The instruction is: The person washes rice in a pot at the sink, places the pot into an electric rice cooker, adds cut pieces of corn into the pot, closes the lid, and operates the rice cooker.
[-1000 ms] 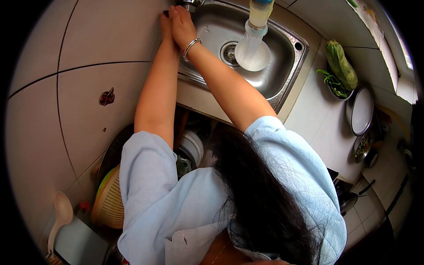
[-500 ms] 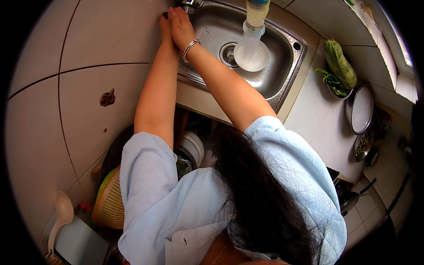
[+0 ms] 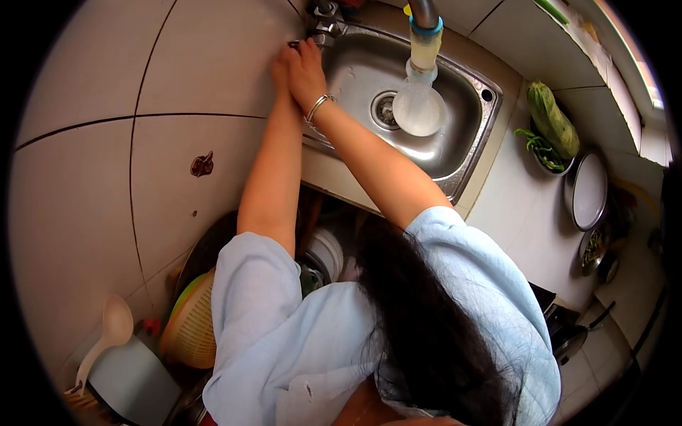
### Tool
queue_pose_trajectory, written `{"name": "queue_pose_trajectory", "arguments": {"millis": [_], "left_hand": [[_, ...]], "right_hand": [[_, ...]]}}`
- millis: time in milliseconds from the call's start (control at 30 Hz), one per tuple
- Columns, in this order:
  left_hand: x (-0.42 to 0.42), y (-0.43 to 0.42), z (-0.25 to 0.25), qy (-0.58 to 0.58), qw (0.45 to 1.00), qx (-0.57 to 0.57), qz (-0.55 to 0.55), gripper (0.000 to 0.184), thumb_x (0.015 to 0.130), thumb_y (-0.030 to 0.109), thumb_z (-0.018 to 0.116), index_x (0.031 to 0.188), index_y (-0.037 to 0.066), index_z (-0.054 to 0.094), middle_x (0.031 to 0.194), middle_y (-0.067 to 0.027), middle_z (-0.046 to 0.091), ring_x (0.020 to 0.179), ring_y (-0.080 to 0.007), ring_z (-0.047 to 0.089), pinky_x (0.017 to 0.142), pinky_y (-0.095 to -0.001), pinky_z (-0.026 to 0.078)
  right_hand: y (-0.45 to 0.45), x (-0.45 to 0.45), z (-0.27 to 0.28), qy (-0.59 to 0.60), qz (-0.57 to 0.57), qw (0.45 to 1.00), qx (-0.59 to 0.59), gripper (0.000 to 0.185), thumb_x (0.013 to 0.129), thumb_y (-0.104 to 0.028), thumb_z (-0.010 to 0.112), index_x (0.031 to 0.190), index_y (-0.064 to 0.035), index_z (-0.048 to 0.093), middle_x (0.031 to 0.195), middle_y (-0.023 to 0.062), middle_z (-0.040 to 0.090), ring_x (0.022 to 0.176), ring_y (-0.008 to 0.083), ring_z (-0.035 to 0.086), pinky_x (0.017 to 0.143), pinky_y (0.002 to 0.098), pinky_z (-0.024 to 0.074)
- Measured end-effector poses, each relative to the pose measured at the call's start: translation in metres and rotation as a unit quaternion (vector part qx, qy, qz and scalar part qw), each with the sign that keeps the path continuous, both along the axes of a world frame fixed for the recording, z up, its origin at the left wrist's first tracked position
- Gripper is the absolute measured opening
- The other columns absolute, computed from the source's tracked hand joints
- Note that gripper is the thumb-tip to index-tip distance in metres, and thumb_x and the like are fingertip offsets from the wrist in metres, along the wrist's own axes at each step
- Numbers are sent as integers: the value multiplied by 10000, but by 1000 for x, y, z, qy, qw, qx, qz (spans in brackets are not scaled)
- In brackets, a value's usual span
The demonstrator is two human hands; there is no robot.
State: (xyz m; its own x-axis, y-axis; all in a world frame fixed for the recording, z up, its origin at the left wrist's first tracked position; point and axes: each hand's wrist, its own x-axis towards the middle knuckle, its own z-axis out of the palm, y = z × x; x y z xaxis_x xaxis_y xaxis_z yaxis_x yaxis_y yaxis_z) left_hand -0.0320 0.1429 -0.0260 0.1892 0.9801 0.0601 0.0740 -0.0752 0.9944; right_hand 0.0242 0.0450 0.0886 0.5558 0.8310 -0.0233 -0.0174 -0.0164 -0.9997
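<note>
My two hands are together at the left rim of the steel sink (image 3: 465, 188), by the wall. My right hand (image 3: 305, 74) has its fingers together and bent over, tips near a metal valve (image 3: 328, 27). Tucked beside it, my left hand (image 3: 280, 77) is largely covered, and its fingers hardly show. A small dark piece (image 3: 293, 45) pokes out at the fingertips; what they grip is hidden. Water runs from the tap's clear and blue nozzle (image 3: 425, 51) into a white bowl (image 3: 426, 122) lying in the sink beside the drain (image 3: 384, 110).
On the right counter (image 3: 490, 192) are a large green gourd (image 3: 552, 121), green peppers (image 3: 541, 150) in a bowl, and a pale-centred dish (image 3: 589, 192). A yellow strainer basket (image 3: 190, 326) and a ladle (image 3: 116, 323) are low left. Tiled wall (image 3: 192, 85) borders the sink.
The whole view has shifted, so sink and hands appear lower and farther right. Both hands stay at the same spot by the valve. Water still runs into the bowl.
</note>
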Motion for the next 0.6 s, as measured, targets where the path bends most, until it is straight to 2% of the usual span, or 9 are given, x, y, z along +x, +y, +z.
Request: {"name": "queue_pose_trajectory", "arguments": {"millis": [33, 67, 167, 267, 367, 400, 467, 533, 600], "left_hand": [[-4, -6, 18, 192, 973, 126, 3, 172, 871, 223, 528, 807, 74, 584, 744, -87, 635, 673, -248, 609, 592, -349, 470], [-6, -11, 29, 374, 895, 242, -13, 156, 860, 222, 536, 811, 83, 586, 742, -94, 639, 679, -267, 615, 593, -356, 471], [-2, -31, 67, 356, 923, 147, 5, 146, 855, 225, 535, 833, 91, 588, 779, -98, 642, 715, -283, 616, 607, -361, 475], [0, -53, 102, 414, 881, 226, -42, 202, 913, 215, 483, 879, 49, 593, 862, -74, 643, 773, -210, 623, 646, -351, 487], [1, -51, 86, 177, 971, 157, -31, 155, 850, 239, 542, 837, 103, 614, 768, -52, 657, 685, -216, 618, 599, -349, 466], [-1, -42, 70, 67, 994, 78, -44, 163, 854, 243, 543, 838, 100, 618, 766, -41, 653, 686, -192, 610, 601, -338, 464], [-7, -21, 40, -155, 982, -82, -68, 178, 862, 250, 544, 841, 94, 625, 763, -19, 647, 689, -145, 596, 605, -318, 459], [-6, -25, 48, 5, 998, -10, -59, 193, 869, 256, 537, 838, 86, 624, 764, -16, 642, 696, -136, 590, 608, -314, 457], [-7, -27, 59, 164, 983, 65, -47, 209, 877, 262, 530, 835, 79, 622, 765, -13, 638, 703, -127, 585, 610, -309, 454]], "right_hand": [[-2, -2, -1, 1, -7, 1000, 5, 519, 925, -347, 412, 1234, 68, 453, 1405, 282, 311, 1297, 410, 322, 1054, 409, 309], [-1, -4, -2, 1, -14, 1000, 12, 511, 923, -338, 413, 1233, 66, 453, 1397, 289, 316, 1290, 419, 325, 1048, 413, 314], [0, -5, -2, -2, -16, 1000, 19, 496, 921, -318, 406, 1233, 65, 448, 1374, 307, 330, 1277, 440, 327, 1046, 421, 315], [1, -6, -1, -5, -6, 1000, 20, 492, 920, -306, 402, 1234, 69, 442, 1366, 316, 334, 1277, 445, 322, 1052, 424, 305], [2, -7, 1, -5, -2, 1000, 19, 494, 919, -302, 404, 1240, 73, 436, 1368, 321, 329, 1284, 442, 313, 1062, 427, 289], [2, -8, 1, -4, -2, 1000, 18, 496, 918, -301, 405, 1242, 73, 434, 1370, 323, 327, 1287, 441, 310, 1066, 428, 283], [0, -7, 3, 9, 5, 1000, 13, 507, 918, -303, 407, 1252, 77, 426, 1375, 326, 319, 1292, 443, 300, 1070, 426, 278], [-2, -5, 6, 20, 13, 1000, 19, 512, 918, -305, 409, 1253, 83, 422, 1378, 327, 315, 1290, 448, 298, 1071, 425, 276], [0, -3, 8, 28, 22, 999, 37, 512, 919, -305, 411, 1243, 90, 423, 1377, 327, 317, 1282, 456, 303, 1068, 424, 279]]}}
